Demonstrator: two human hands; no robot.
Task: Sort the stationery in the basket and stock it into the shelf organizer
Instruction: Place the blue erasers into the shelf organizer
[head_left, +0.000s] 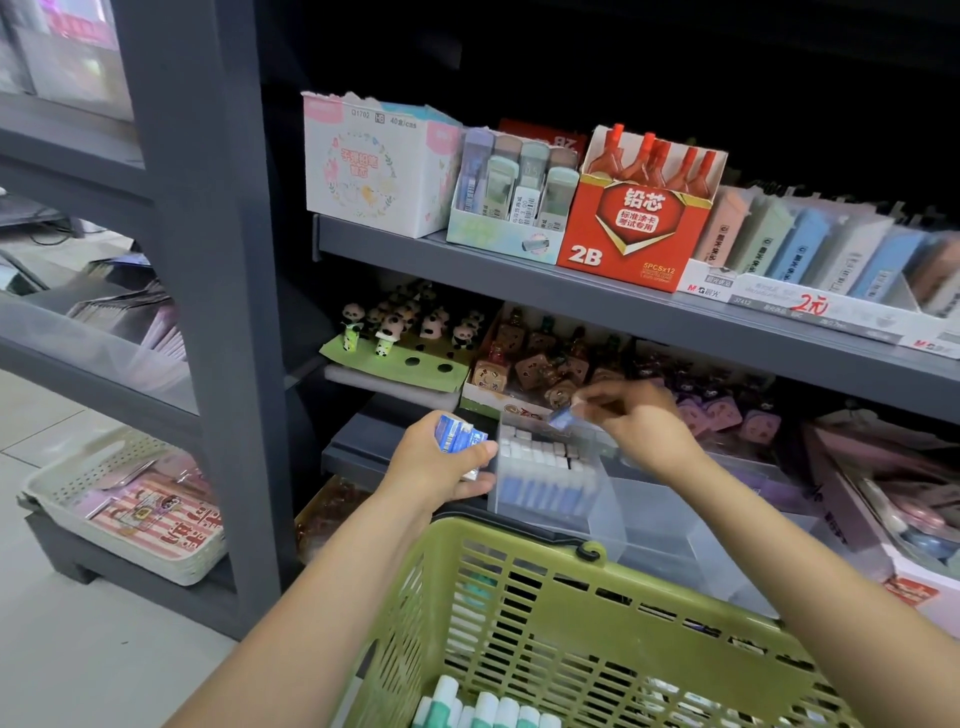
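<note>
The green basket is sitting nearest the person, below the clear shelf organizer, whose left compartment is holding upright blue-and-white packs. The left hand is gripping a small stack of blue packs just beside the organizer's left wall. The right hand (the nearer to the opening) is pinching one blurred blue pack, apparently long axis tilted, directly above that compartment.

Clear organizer: left compartment packed with blue-white erasers; right compartments appear open from above, though blurred. Green basket rim blocks near side. Upper shelf overhangs, limiting headroom. Keychain boxes crowd far edge.
</note>
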